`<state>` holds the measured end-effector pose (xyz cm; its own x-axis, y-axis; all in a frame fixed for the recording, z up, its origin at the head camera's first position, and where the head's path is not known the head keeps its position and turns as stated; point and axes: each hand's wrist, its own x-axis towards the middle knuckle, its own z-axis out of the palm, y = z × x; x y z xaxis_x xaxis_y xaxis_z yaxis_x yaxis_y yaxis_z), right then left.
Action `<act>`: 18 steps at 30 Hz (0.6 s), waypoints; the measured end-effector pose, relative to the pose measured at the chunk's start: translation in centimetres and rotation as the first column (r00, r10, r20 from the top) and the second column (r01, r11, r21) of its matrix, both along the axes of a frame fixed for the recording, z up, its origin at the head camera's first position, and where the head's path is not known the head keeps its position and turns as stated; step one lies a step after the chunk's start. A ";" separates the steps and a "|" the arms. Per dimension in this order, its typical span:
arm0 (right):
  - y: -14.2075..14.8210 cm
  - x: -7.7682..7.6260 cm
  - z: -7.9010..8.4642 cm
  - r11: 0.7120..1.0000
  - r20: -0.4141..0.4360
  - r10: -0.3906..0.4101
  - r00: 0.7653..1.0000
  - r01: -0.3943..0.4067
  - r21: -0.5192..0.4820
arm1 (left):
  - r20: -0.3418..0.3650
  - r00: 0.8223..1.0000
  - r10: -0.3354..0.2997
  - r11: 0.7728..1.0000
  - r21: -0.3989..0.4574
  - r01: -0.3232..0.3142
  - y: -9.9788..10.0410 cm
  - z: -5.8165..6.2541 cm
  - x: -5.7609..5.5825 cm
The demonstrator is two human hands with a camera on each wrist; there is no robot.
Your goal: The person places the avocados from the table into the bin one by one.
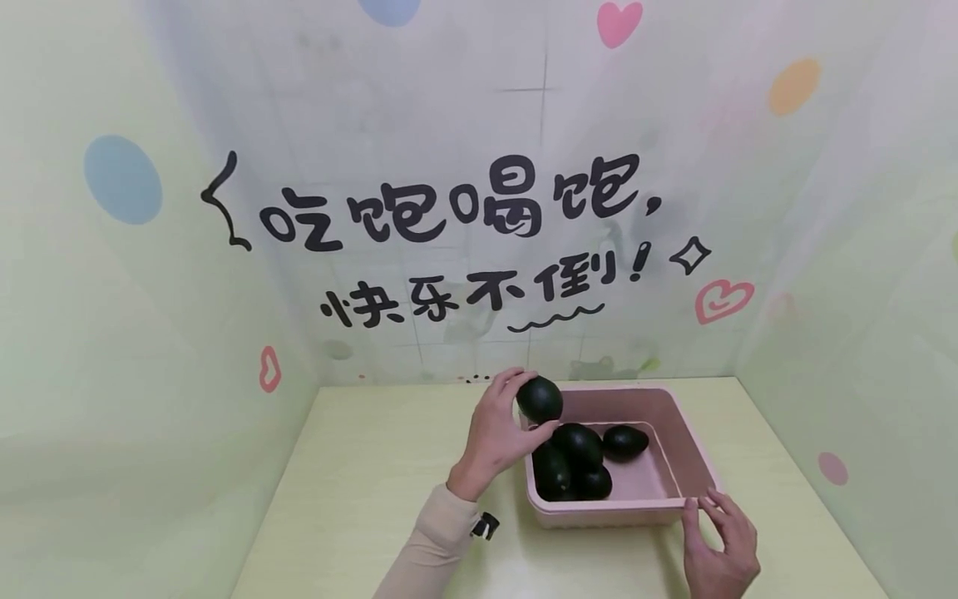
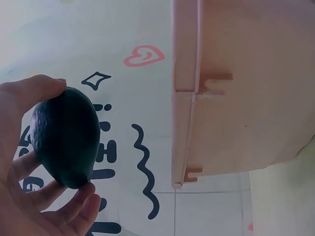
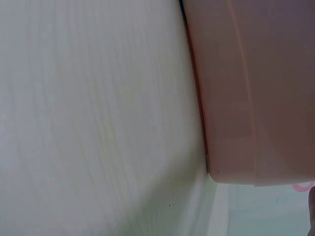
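A dark green avocado [image 1: 540,399] [image 2: 66,140] is gripped between the thumb and fingers of my left hand [image 1: 497,433] [image 2: 29,162], above the left side of a pink plastic bin [image 1: 662,408] [image 2: 246,113] [image 3: 275,98]. Inside the bin, several more dark avocados [image 1: 580,448] are bunched at the left, with a single avocado [image 1: 625,442] lying a little apart near the middle. At the bin's front right corner, my right hand [image 1: 722,541] holds the rim between thumb and fingers. Only a sliver of that hand shows in the right wrist view.
The bin stands on a pale wood-grain table [image 1: 359,499]. Behind and beside the table hang light printed sheets, with black lettering [image 1: 464,216] on the back one. A dark band with a device [image 1: 485,526] sits at the left wrist.
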<state>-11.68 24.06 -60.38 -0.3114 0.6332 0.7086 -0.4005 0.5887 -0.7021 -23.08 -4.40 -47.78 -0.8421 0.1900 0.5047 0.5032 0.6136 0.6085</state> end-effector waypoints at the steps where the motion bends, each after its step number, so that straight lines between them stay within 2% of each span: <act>1: 0.1 0.0 -0.3 1.000 0.006 -0.001 1.000 0.001 -0.002 | 0.001 1.000 -0.007 1.000 -0.009 0.007 0.1 0.0 0.1; 8: 0.5 -0.1 -1.0 1.000 0.022 -0.003 1.000 0.003 -0.025 | 0.036 0.998 -0.051 0.996 -0.066 0.053 1.1 -0.2 0.4; 18: -0.2 0.0 0.1 1.000 0.011 -0.008 1.000 0.008 -0.017 | 0.049 0.997 -0.064 0.993 -0.095 0.068 1.9 -0.8 0.2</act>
